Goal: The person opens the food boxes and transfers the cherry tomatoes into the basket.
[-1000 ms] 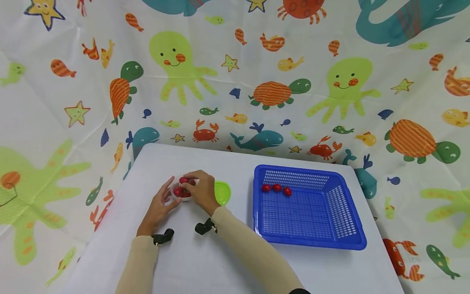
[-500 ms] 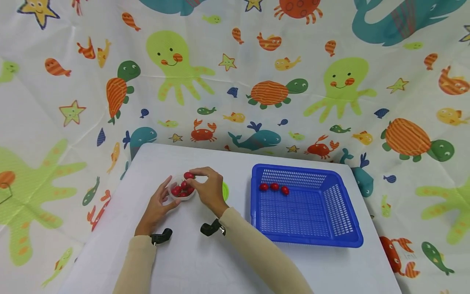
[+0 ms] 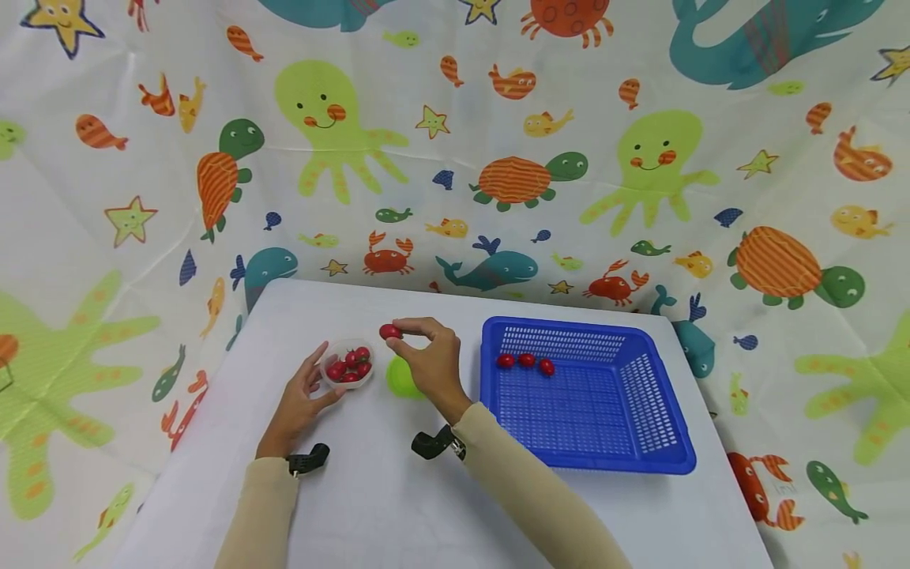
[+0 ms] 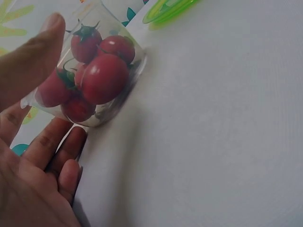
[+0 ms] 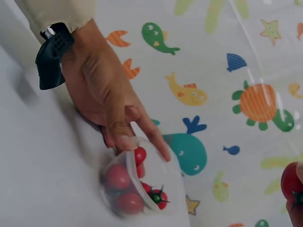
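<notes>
My left hand (image 3: 297, 401) holds a clear round plastic tub (image 3: 347, 343), thumb on one side and fingers on the other. Inside are several red cherry tomatoes (image 4: 105, 78), some with green stalks. Between thumb and fingertips my right hand (image 3: 437, 365) pinches one cherry tomato (image 3: 389, 332), raised to the right of the tub; at the right wrist view's edge only part of this tomato (image 5: 291, 182) shows. Below that hand a bright green lid (image 3: 402, 378) lies on the table, partly covered by it in the head view.
A blue perforated plastic basket (image 3: 569, 461) stands on the right of the white-covered table (image 3: 384, 506). Three red tomatoes (image 3: 526, 359) lie in a row near its back left corner. Behind the table hangs a curtain (image 3: 455, 158) printed with sea animals.
My right hand has lifted a cherry tomato out of the tub and moved it right, over the lid. The left hand stays at the tub. The head view has shifted slightly.
</notes>
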### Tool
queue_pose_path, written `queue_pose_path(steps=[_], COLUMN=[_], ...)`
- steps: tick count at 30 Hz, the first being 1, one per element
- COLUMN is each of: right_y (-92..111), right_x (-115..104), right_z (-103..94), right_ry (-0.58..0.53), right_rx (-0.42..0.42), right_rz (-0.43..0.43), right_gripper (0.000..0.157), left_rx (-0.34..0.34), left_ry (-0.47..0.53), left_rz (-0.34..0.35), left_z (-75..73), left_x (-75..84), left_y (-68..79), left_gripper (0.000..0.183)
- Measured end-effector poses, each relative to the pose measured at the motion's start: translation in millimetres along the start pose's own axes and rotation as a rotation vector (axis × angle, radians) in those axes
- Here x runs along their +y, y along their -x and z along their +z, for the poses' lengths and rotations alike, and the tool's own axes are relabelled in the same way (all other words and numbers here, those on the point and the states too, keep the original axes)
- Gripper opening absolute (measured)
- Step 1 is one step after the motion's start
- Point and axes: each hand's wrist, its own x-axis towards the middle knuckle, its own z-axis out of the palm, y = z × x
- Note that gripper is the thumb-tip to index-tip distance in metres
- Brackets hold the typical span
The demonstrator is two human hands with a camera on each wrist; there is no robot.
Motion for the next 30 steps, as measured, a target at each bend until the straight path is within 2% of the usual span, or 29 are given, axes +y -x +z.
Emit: queue_pose_path(steps=[9, 18, 30], right_y=[2.3, 2.8, 11.2], right_x=[-0.8, 10.3, 24.9], right_z=[-30.5, -62.6, -108.7], right_ry=[-0.006, -0.032, -0.02], right_rx=[0.043, 0.125, 0.143], right_rz=[0.045, 0.025, 0.172], right_gripper=[0.031, 0.028, 0.031], left_rx=[-0.009, -0.015, -0.008], left_ry=[-0.008, -0.013, -0.029], left_rz=[0.011, 0.023, 0.015], left_z=[-2.1, -1.0, -2.7], left_x=[-1.6, -0.3, 0.2], left_y=[1.1, 0.1, -0.9], left_gripper=[0.097, 0.096, 0.097])
